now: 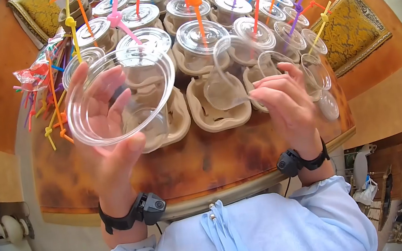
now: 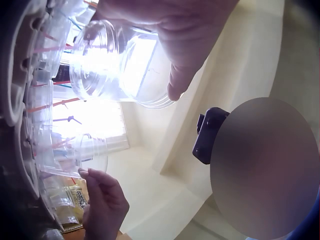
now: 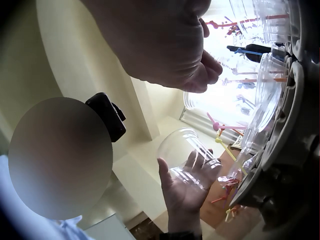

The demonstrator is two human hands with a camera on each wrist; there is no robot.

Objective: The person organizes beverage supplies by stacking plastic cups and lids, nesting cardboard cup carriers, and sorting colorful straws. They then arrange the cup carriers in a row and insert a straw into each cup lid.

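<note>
My left hand grips a clear plastic cup, its wide mouth tilted up toward the head camera. The thumb lies at the rim, and the fingers show through the clear wall. Over the cardboard carriers, my right hand pinches the edge of a second clear cup, which is blurred and tilted. In the left wrist view the right hand's thumb and fingertips meet at that edge. The right wrist view shows the left hand wrapped about its cup from below.
Rows of lidded clear cups with knotted coloured straws stand in cardboard carriers on a glossy brown table. Loose straws and a red-and-clear wrapper lie at the left. Yellow upholstered chairs stand beyond the table.
</note>
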